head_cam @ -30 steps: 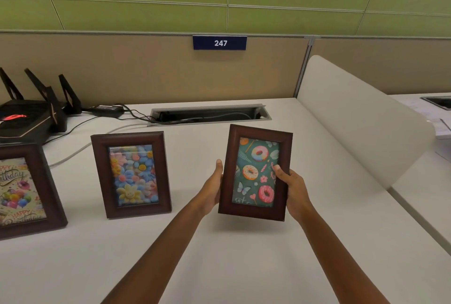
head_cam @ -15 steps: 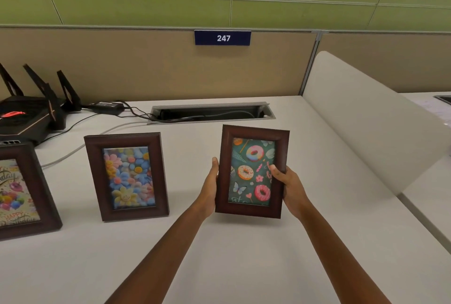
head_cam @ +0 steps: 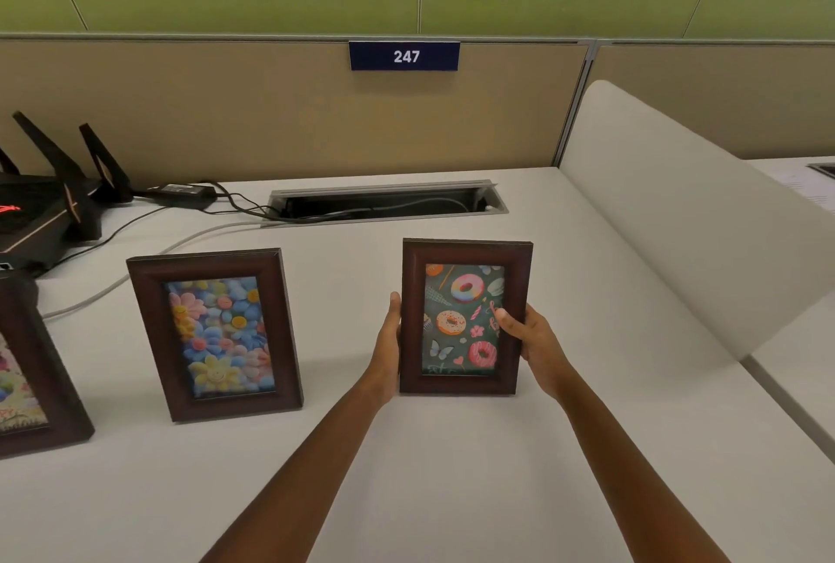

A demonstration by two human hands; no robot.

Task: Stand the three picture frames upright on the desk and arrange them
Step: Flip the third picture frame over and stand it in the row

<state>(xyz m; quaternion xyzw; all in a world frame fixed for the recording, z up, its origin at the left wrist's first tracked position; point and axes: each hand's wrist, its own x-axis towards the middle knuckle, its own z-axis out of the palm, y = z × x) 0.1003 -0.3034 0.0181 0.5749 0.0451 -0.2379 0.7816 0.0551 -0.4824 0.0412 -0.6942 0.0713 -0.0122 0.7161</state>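
Three dark wooden picture frames are on the white desk [head_cam: 452, 472]. The doughnut frame [head_cam: 465, 318] stands upright in the middle right, held on both sides: my left hand [head_cam: 388, 345] grips its left edge and my right hand [head_cam: 528, 341] grips its right edge, thumb on the glass. To its left the flower frame [head_cam: 217, 336] stands upright on its own. At the far left edge the birthday frame [head_cam: 31, 377] stands upright, partly cut off by the view.
A black router [head_cam: 49, 210] with antennas sits at the back left, with a power adapter [head_cam: 180, 191] and cables running into an open cable tray [head_cam: 384, 203]. A white curved divider [head_cam: 677, 219] bounds the desk on the right. A beige partition stands behind.
The doughnut frame has gone from tilted to straight and moved slightly away from me, its lower edge now at the desk. The other two frames have not moved.
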